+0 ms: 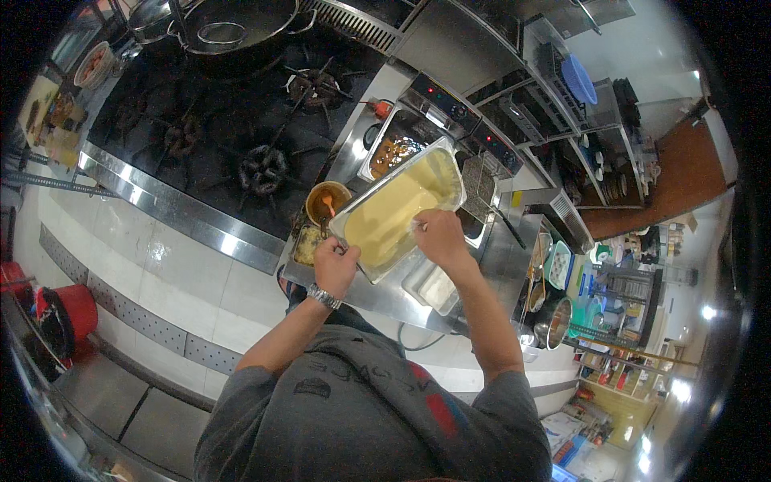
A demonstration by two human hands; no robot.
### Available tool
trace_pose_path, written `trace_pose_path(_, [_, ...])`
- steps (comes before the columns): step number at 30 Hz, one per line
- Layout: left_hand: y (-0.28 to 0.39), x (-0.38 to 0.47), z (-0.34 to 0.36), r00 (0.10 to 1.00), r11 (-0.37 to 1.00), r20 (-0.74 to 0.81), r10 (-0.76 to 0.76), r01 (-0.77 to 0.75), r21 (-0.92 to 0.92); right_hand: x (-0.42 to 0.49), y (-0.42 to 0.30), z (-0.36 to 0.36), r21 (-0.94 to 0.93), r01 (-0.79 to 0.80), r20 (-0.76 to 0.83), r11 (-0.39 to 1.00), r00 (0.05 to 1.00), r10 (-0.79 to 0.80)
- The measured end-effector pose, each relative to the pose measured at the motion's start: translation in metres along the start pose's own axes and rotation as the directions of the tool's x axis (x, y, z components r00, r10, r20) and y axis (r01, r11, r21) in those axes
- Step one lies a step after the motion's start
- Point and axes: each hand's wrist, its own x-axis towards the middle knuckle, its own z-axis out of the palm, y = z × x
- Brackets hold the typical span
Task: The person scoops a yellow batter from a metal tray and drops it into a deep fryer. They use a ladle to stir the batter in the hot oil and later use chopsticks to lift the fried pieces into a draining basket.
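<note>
A deep rectangular steel pan [459, 202] holding pale yellow liquid [385, 220], probably batter, sits tilted across the fryer and counter in front of me. My left hand [335, 270] grips its near left corner. Over the pan's near long side is my right hand [443, 238], fingers pinched together. A small whitish bit [415, 225] shows at those fingertips; what it is I cannot tell. Just below the right hand, a clear plastic tub [411, 282] of white powder [438, 289] rests on the steel counter. The right forearm passes over its edge.
Behind the pan are a fryer basin with dark oil [394, 153] and a wire fry basket [479, 187]. A sauce bowl with an orange utensil [328, 202] and a container of yellowish crumbs [305, 246] stand left. Black gas burners [263, 170] and a large pot [241, 27] lie beyond.
</note>
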Motion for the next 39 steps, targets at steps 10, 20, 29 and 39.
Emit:
trace_pose_path(10, [0.013, 0.013, 0.001, 0.991, 0.968, 0.005, -0.132, 0.13, -0.213, 0.015, 0.025, -0.05, -0.152, 0.354, 0.273, 0.923, 0.912, -0.305])
trace_pose_path(20, [-0.009, 0.036, -0.016, 0.962, 0.945, -0.088, -0.257, 0.23, -0.234, 0.055, 0.024, -0.098, -0.102, 0.321, 0.184, 0.942, 0.936, -0.299])
trace_pose_path(29, [-0.04, 0.046, -0.093, 0.935, 0.862, -0.203, -0.292, 0.165, -0.479, 0.133, 0.095, 0.0, -0.206, 0.237, 0.186, 0.949, 0.962, -0.199])
trace_pose_path(39, [-0.035, 0.081, -0.135, 0.863, 0.823, -0.365, -0.35, 0.097, -0.56, 0.196, 0.143, 0.152, -0.277, 0.325, 0.352, 0.904, 0.91, -0.219])
